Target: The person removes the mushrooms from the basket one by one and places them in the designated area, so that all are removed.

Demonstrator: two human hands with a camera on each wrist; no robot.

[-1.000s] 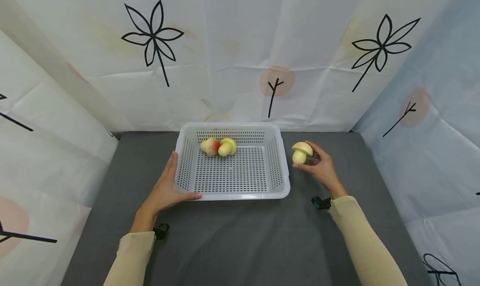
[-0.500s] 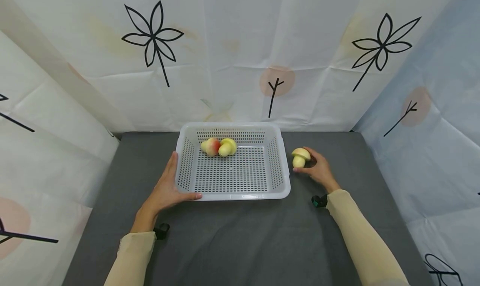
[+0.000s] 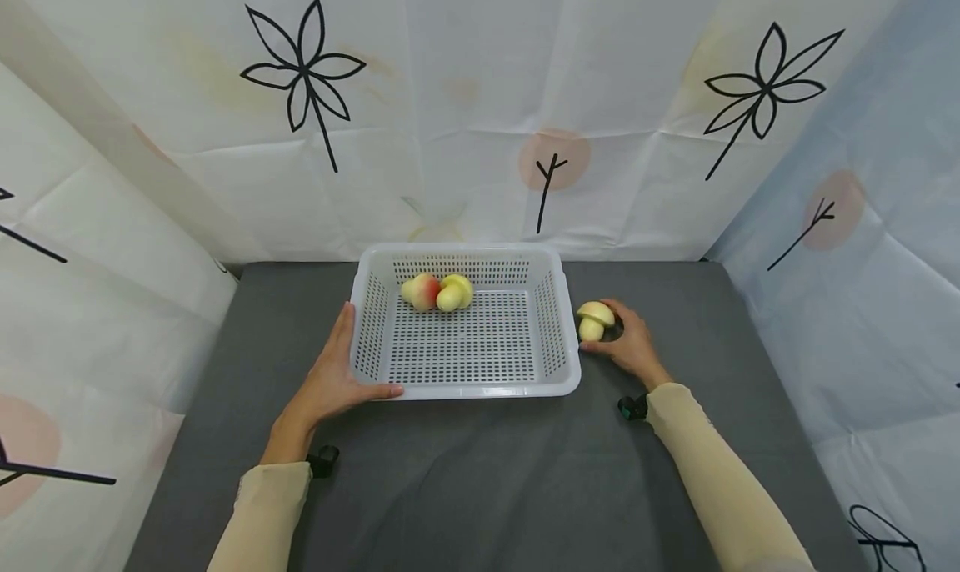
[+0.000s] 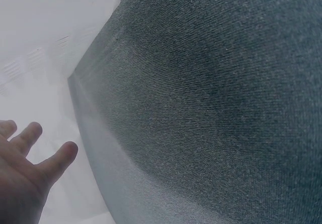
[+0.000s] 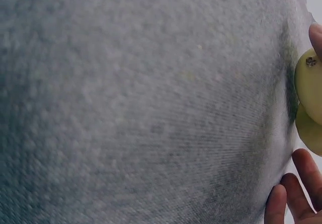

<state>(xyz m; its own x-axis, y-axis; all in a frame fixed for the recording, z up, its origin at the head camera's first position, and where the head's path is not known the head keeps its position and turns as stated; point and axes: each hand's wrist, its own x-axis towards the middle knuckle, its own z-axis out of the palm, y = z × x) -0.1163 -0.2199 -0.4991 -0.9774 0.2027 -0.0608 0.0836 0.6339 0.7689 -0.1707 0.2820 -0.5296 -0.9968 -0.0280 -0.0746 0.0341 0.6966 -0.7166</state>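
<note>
My left hand lies along the near left corner of a white perforated plastic basket. Its fingers stretch up the left side and the thumb lies on the front rim. In the left wrist view the fingers of that hand are spread. Just off the basket's right side, my right hand holds a pale yellow mushroom between thumb and fingers, cap up. The right wrist view catches only part of the mushroom, a small dark mark on it, at the right edge.
Inside the basket, toward the back left, sit a red and yellow peach and a yellow mushroom-like piece, touching in this view. A dark grey cloth covers the table. Patterned white curtains close off the back and sides.
My right hand has moved a little left and toward me with the mushroom, closer to the basket's right side. The left hand and the basket stay where they were.
</note>
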